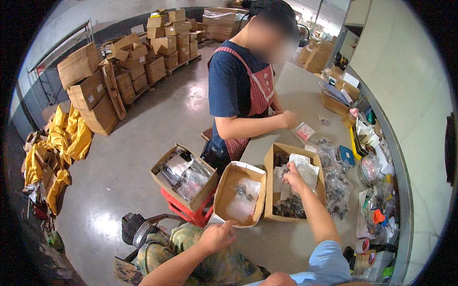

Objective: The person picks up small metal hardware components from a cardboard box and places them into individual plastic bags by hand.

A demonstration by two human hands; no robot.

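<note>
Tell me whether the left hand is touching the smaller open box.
Touching. The head view shows the left hand with its fingers over the near rim of the smaller open box; no gap shows between them.

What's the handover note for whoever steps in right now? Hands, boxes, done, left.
Left hand: on the near rim of the shallow cardboard box, gripping nothing.
Right hand: inside the taller cardboard box, pinching a clear plastic bag above the dark small parts.
Done: a few clear bags lie in the shallow box.
Left: many dark parts sit in the taller box; more filled bags are piled on the table to its right.
A co-worker handles a small bag across the table.
</note>
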